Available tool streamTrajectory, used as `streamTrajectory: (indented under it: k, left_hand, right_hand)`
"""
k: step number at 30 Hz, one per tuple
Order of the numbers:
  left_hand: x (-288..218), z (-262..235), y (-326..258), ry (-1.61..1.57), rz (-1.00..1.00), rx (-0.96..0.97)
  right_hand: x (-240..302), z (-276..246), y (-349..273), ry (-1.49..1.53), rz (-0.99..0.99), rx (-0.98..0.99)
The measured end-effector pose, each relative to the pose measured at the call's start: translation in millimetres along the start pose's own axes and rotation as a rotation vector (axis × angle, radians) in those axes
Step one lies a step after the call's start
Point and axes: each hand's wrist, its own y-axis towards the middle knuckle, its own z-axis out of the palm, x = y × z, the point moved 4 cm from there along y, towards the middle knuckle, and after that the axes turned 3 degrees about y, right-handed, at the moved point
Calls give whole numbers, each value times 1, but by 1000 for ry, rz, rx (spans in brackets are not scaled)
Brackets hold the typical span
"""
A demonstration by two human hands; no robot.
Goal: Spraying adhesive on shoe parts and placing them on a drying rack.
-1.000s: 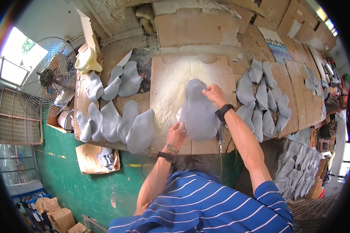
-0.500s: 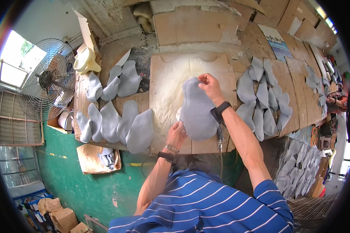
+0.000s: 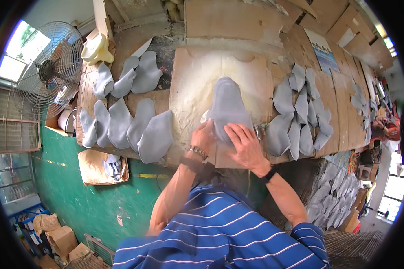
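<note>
A grey, rounded, sole-shaped fabric piece (image 3: 229, 101) lies in front of me over a pale-coated cardboard sheet (image 3: 193, 62), its narrower end pointing away. My left hand (image 3: 204, 136) has its fingers closed at the piece's lower left edge; a small whitish bit (image 3: 205, 116) shows beside the fingertips, too little of it visible to name. Stretched across the near right part of the piece are the fingers of my right hand (image 3: 247, 150), slightly spread and touching its surface. Both hands cover the near end of the piece.
Similar grey pieces (image 3: 155, 136) lie in rows to the left, and more (image 3: 300, 112) overlap on the right. A metal-tipped tool (image 3: 259, 131) rests by my right hand. A caged fan (image 3: 49, 69) stands far left. More grey pieces (image 3: 336, 193) hang at lower right.
My right hand has moved from the piece's far end down to its near right part, fingers now stretched out. The piece has come down flatter over the cardboard. My left hand keeps its edge.
</note>
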Motion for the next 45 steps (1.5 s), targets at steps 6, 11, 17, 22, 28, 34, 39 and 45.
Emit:
streamTrajectory:
  k: [6,11,17,22,28,34,39,45]
  left_hand:
    - [-24,7,-16,-14,93,-6]
    - [-30,-8,-21,274,131,8]
    - [-5,27,-13,208,92,226]
    - [1,47,-13,-51,199,320]
    - [23,49,-15,-248,159,353]
    - [20,43,-6,-183,150,311]
    - [8,38,3,-24,208,83]
    - [15,49,15,-356,121,150]
  right_hand:
    - [-33,4,1,176,259,-230]
    - [-45,-6,6,305,296,-290]
    - [-47,-5,10,366,362,-194]
    - [-43,-15,10,301,252,-16]
    - [-35,-20,11,169,165,70]
    - [-33,-7,29,141,125,138]
    - [-29,-26,7,32,137,-325]
    - [-46,34,-58,1427,1147,-369]
